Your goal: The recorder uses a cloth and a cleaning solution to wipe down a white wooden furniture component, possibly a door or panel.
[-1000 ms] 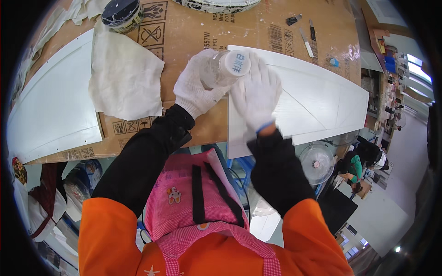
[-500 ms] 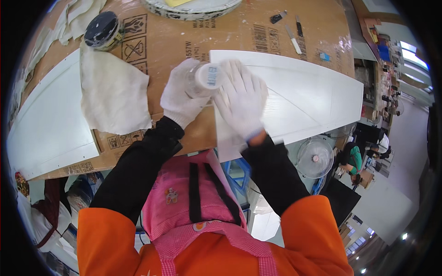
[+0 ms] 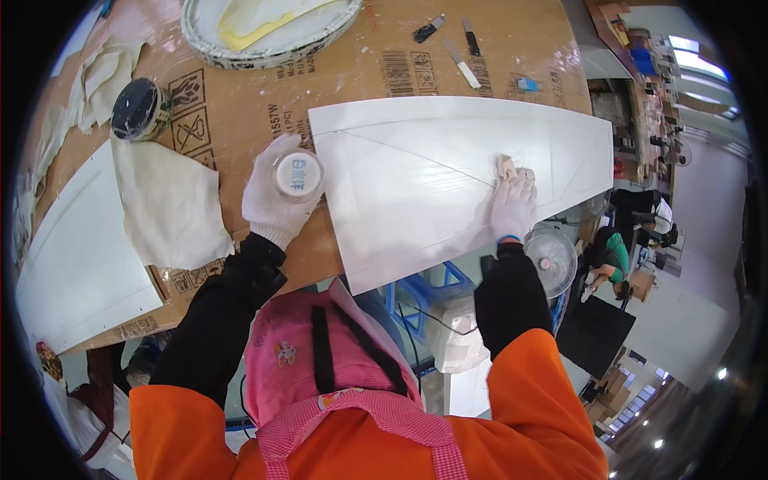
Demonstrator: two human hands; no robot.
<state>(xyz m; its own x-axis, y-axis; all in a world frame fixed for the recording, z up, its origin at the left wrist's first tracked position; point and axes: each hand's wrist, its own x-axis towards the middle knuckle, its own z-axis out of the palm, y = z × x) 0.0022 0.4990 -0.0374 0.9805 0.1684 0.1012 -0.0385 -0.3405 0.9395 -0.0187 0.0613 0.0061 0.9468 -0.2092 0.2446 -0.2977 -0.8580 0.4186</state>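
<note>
My left hand (image 3: pixel 272 196), in a white glove, is closed round a clear bottle with a white cap (image 3: pixel 298 175), held upright near the left end of a white panel (image 3: pixel 400 208). My right hand (image 3: pixel 514 206), gloved too, presses on the right part of that panel. A folded beige cloth (image 3: pixel 505 166) shows under its fingertips. Thin dark lines run across the panel's glossy face. Part of the bottle is hidden behind its cap and my fingers.
Cardboard (image 3: pixel 352 80) covers the table. At left are a dark-lidded jar (image 3: pixel 138 109), a cream cloth (image 3: pixel 172 208) and another white panel (image 3: pixel 80 256). A round tub (image 3: pixel 272 40) and scrapers (image 3: pixel 462 64) lie at the far side. A fan (image 3: pixel 546 262) stands at right; people work beyond.
My right hand has left the bottle's side and moved right onto the panel, where the cloth now shows. The bottle stays in my left hand. The whole view has shifted.
</note>
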